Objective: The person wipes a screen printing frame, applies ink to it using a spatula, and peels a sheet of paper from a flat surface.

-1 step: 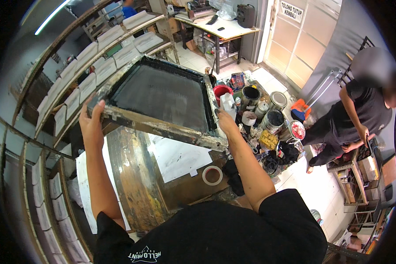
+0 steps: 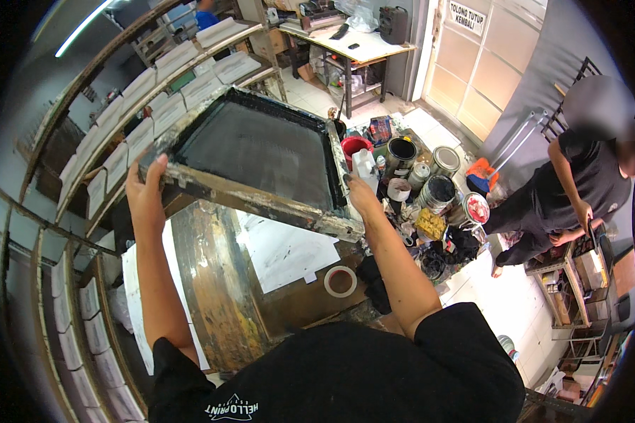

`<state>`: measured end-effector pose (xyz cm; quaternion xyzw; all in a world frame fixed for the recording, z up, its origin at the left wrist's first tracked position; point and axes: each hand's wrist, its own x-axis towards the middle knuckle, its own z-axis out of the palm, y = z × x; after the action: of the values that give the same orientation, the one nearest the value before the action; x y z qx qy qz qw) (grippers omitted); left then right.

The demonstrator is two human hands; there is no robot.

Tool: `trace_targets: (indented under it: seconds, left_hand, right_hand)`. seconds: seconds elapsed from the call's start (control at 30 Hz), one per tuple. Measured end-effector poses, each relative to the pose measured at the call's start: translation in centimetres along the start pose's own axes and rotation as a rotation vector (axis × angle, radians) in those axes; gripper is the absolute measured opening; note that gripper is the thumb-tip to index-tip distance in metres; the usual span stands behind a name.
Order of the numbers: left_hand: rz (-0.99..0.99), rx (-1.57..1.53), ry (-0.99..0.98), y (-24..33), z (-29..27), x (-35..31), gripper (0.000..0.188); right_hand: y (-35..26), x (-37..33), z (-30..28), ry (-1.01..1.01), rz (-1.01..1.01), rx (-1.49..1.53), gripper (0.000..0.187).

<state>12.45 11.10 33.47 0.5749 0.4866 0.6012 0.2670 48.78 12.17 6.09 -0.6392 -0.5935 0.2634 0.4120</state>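
Observation:
A screen printing frame with dark mesh and worn, paint-stained wooden sides is held up in both my hands, tilted above the work table. My left hand grips its near left corner, thumb on top. At the right side, my right hand clasps the frame; some of its fingers are hidden behind the wood. Below the frame, a stained wooden table carries a white sheet of paper with faint dark smudges. A roll of tape lies flat close to that sheet.
Paint cans, tubs and a yellow sponge crowd the right side. Racks with pale sheets curve along the left. Another person in dark clothes stands at right by a small shelf. A side table stands at the back.
The frame's near left corner has risen very slightly along with my left hand. Both hands keep their hold.

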Motion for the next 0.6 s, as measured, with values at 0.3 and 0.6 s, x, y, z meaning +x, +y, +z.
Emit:
trace_targets:
  seconds: [0.3,0.6]
  left_hand:
    - [0.203,0.221,-0.097,5.3,6.6,6.9,0.055]
    - [0.327,0.279,-0.164,9.6,13.4,10.2,0.052]
  right_hand:
    - [-5.7,-1.1,-0.6,0.048,0.42,0.723,0.037]
    - [-9.6,-1.2,0.4,0.053,0.529,1.402,0.039]
